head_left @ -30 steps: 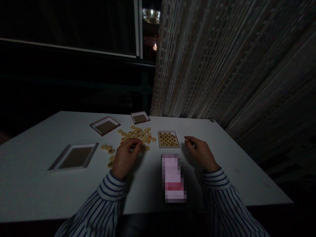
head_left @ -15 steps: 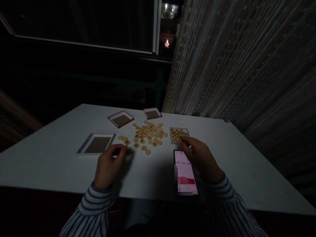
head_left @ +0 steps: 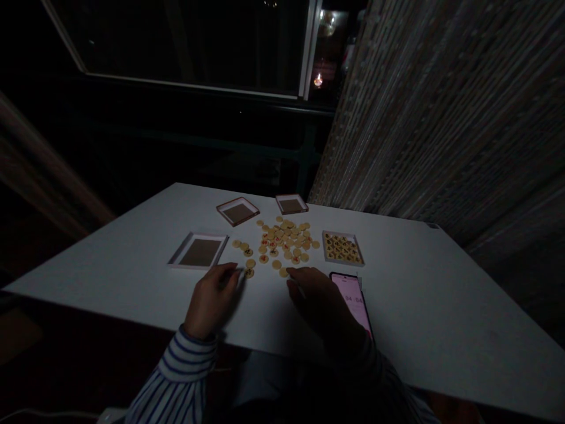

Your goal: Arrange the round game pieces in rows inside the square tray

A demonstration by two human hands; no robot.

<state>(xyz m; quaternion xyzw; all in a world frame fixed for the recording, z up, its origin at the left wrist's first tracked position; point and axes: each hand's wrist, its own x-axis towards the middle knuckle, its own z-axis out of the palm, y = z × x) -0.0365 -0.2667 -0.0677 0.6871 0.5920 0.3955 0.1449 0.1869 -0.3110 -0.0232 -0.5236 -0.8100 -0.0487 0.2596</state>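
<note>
From the head camera we looked down on a white table [head_left: 397, 294] in dim light. Our left hand [head_left: 213, 301], in a blue-striped sleeve [head_left: 185, 365], lay near the table's front edge, its fingers [head_left: 232, 274] curled together and pointing right, just beside a round game piece [head_left: 249, 273]; we could not tell whether they pinched anything. Our right hand [head_left: 320, 303] was deep in shadow, its fingers [head_left: 295, 284] reaching left and down, close to the lowest pieces; whether they held one we could not tell. The loose pale pieces [head_left: 282, 244], marked in red and dark, lay scattered between the hands and the table's far edge. A shallow tray packed with pieces [head_left: 343, 248] sat right of them. Three brown-bottomed trays, a large one [head_left: 200, 252] and two smaller [head_left: 237, 211] [head_left: 291, 204], stood left of and beyond the scatter. A smartphone [head_left: 353, 300] showing a timer lay partly under the right hand. A beaded curtain [head_left: 441, 118] hung along the table's right side.
</note>
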